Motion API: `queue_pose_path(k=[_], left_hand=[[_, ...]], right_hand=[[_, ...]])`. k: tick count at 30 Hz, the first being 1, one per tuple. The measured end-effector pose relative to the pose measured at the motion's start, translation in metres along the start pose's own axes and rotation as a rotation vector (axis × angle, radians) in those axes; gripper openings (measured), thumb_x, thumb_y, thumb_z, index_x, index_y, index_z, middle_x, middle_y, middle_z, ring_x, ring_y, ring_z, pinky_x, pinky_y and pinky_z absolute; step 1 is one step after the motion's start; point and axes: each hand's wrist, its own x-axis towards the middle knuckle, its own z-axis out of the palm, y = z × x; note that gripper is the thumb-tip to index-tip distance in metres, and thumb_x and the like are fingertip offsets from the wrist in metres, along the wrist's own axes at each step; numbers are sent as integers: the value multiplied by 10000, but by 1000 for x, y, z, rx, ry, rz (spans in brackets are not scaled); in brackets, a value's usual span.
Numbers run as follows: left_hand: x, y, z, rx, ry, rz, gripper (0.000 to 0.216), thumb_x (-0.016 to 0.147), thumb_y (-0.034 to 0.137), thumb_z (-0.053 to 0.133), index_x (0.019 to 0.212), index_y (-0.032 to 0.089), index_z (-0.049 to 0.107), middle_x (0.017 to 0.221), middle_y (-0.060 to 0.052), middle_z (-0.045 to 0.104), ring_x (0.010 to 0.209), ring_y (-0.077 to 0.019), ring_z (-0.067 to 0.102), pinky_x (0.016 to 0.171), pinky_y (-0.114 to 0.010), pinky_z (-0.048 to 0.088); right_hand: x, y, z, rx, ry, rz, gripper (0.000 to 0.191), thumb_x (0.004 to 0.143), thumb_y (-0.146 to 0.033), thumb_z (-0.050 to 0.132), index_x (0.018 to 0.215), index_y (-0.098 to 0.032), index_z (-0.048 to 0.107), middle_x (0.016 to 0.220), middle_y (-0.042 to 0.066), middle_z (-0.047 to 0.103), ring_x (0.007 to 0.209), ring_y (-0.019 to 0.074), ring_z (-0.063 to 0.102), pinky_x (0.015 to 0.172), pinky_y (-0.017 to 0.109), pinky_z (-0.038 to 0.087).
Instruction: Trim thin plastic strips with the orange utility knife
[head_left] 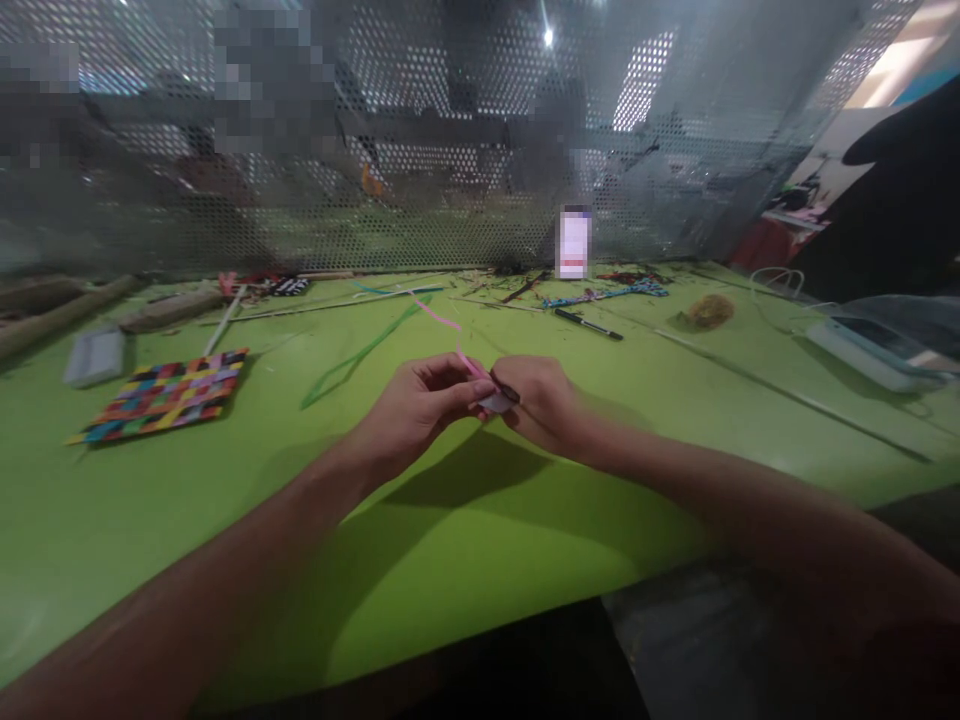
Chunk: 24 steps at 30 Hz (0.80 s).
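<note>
Here, left hand pinching pink strip, right hand hold unclear, room before table edge

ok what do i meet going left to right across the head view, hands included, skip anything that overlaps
woven mat, left hand, right hand, brownish clump, white box

- My left hand is bare, with a smooth thumb rounded at the tip.
- My right hand is bare too, its fingers mostly hidden.
- My left forearm is slender and uncovered, narrowing towards the wrist.
- My right forearm is likewise uncovered, its far end dim in shadow.
</note>
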Motion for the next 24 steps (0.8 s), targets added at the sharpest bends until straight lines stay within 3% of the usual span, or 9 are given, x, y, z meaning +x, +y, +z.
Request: queue_pose_path(k=[11,24], left_hand=[[-1,0,-1,45,17,15,104,729,239,842,749,174,764,790,-35,728,702,-136,647,766,-305,551],[1,-7,-3,15,-33,27,75,751,195,837,782,152,784,765,-44,735,693,-122,652,733,-261,549]], right_hand=[[-1,0,2,64,9,-17,217,885,-144,502,669,-152,512,630,-8,521,563,81,387,579,216,234],[1,-3,-2,102,36,0,207,856,-81,532,660,-134,573,634,-10,543,561,71,398,573,209,237]])
